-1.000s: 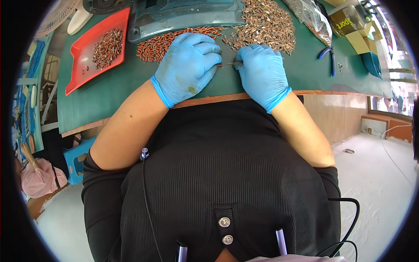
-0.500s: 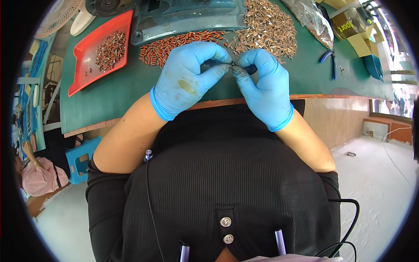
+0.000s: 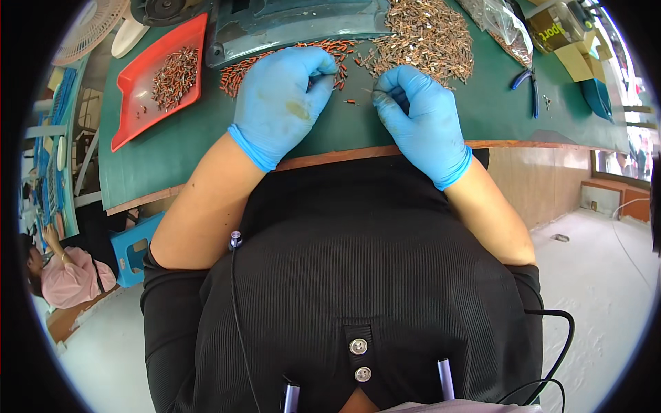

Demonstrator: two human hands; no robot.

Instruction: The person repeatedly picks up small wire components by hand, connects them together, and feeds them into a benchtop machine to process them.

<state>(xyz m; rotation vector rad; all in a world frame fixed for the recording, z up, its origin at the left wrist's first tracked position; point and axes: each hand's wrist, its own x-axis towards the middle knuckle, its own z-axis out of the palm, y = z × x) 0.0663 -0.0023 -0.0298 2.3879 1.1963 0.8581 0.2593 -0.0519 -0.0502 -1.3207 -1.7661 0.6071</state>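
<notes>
Both my hands wear blue gloves and are held apart over the green table. My left hand (image 3: 279, 103), with a brown stain on its glove, is curled at the edge of a pile of small orange-red cylindrical pieces (image 3: 237, 77); what its fingertips hold, if anything, is hidden. My right hand (image 3: 425, 120) is pinched, and a thin pin-like sliver seems to stick out at its fingertips, too small to name surely. Between the hands one orange piece with metal ends (image 3: 351, 102) lies on the table. Beyond my right hand spreads a heap of brownish metal pieces (image 3: 430, 41).
A red scoop tray (image 3: 127, 113) with similar pieces lies at the left. A dark teal plastic bin (image 3: 296, 31) stands behind the orange pile. Blue-handled pliers (image 3: 534, 96), a clear plastic bag (image 3: 499, 31) and a box (image 3: 575, 62) are at the right. A person in pink (image 3: 69, 279) sits far left.
My hands, whose fingertips met before, have come apart. My left hand has moved left toward the orange pile. An orange piece now shows on the table between them.
</notes>
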